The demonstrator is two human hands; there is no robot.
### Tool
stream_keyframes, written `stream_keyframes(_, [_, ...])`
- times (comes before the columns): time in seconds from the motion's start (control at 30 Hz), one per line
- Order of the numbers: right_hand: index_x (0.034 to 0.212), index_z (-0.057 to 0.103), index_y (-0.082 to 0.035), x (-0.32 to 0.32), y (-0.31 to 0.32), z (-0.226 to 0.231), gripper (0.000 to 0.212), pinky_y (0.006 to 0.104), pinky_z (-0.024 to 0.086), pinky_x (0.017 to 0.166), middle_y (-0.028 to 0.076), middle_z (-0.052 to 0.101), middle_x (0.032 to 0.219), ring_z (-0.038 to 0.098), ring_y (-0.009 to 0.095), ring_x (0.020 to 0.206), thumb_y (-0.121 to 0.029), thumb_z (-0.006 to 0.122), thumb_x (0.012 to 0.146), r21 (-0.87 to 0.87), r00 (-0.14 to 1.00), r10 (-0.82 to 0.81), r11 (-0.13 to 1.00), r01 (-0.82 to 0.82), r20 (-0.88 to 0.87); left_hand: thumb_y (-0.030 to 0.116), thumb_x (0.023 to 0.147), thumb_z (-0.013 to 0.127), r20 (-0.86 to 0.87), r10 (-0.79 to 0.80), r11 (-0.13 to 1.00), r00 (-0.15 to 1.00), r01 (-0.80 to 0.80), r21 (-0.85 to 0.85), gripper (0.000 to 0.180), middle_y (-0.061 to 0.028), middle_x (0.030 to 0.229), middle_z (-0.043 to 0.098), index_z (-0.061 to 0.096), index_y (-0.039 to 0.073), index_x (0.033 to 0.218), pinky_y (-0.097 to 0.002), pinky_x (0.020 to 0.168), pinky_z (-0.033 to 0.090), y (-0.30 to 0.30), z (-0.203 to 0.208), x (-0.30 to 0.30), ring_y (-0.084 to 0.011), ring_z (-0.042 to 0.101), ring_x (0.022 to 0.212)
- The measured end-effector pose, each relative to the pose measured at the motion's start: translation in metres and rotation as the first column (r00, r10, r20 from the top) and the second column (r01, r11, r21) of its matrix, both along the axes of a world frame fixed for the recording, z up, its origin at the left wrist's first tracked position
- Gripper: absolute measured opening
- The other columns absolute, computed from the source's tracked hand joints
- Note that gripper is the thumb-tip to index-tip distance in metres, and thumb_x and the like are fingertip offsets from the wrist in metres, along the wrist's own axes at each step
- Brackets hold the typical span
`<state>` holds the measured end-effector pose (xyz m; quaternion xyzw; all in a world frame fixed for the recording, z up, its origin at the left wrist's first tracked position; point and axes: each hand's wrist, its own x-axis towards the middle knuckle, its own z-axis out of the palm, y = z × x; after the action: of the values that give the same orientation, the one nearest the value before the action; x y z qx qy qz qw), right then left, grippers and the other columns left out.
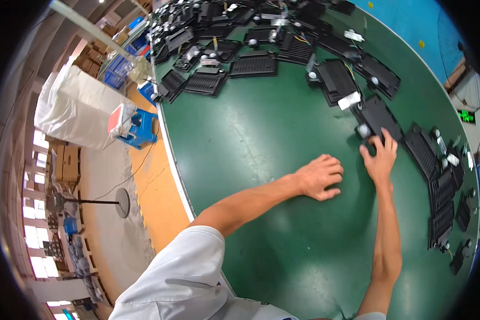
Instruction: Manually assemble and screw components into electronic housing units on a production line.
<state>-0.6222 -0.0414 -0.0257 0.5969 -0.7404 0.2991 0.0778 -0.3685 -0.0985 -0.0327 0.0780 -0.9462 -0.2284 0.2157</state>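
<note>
A black flat housing [380, 118] with a small pale dome at its corner lies on the green table [240, 128], right of centre. My right hand [380, 160] is at its near edge, fingers bent over the rim and thumb beside the dome, gripping it. To the left, my left hand [320, 177] hovers over the table with loosely curled fingers, and no object shows in it. Just beyond, another black housing [336, 80] carries a white label [349, 100] and thin coloured wires. A ribbed black housing [422, 152] is to the right of my right hand.
Many similar black housings [253, 65] crowd the far side of the table, and several more [441, 213] line its right side. Left of the table edge are a blue stool [138, 128], a large white sack [80, 106] and a round-based stand [122, 202] on the floor.
</note>
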Motion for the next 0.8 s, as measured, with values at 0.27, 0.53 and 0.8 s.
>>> stream_keyframes(0.27, [0.106, 0.071, -0.006, 0.129, 0.021, 0.029, 0.027, 0.0491, 0.042, 0.107, 0.016, 0.054, 0.142, 0.048, 0.039, 0.128, -0.011, 0.075, 0.08, 0.11, 0.854, 0.48, 0.855, -0.507, 0.202, 0.037, 0.085, 0.067, 0.03, -0.465, 0.885, 0.885, 0.463, 0.043, 0.059, -0.0196, 0.143, 0.052, 0.058, 0.006, 0.134, -0.0531, 0.118, 0.032, 0.039, -0.027, 0.02, -0.04, 0.045, 0.137])
stream_keyframes(0.53, [0.106, 0.068, -0.007, 0.256, -0.136, 0.012, 0.017, 0.0515, 0.04, 0.112, 0.012, 0.054, 0.144, 0.045, 0.036, 0.137, -0.015, 0.066, 0.091, 0.139, 0.672, 0.73, 0.658, -0.74, 0.121, 0.037, 0.09, 0.064, -0.126, -0.226, 0.968, 0.966, 0.238, 0.086, 0.059, -0.0109, 0.153, 0.046, 0.053, 0.01, 0.141, -0.0485, 0.122, 0.029, 0.038, -0.03, 0.01, -0.0318, 0.038, 0.145])
stream_keyframes(0.8, [0.103, 0.074, -0.014, 0.31, -0.242, -0.033, 0.024, 0.0471, 0.037, 0.117, 0.01, 0.057, 0.145, 0.049, 0.034, 0.138, -0.018, 0.067, 0.08, -0.026, 0.759, 0.647, 0.76, -0.65, -0.076, 0.029, 0.081, 0.074, -0.17, -0.286, 0.95, 0.943, 0.302, 0.076, 0.052, -0.0166, 0.141, 0.057, 0.064, 0.004, 0.125, -0.0525, 0.11, 0.04, 0.025, -0.006, -0.009, -0.0374, 0.048, 0.137])
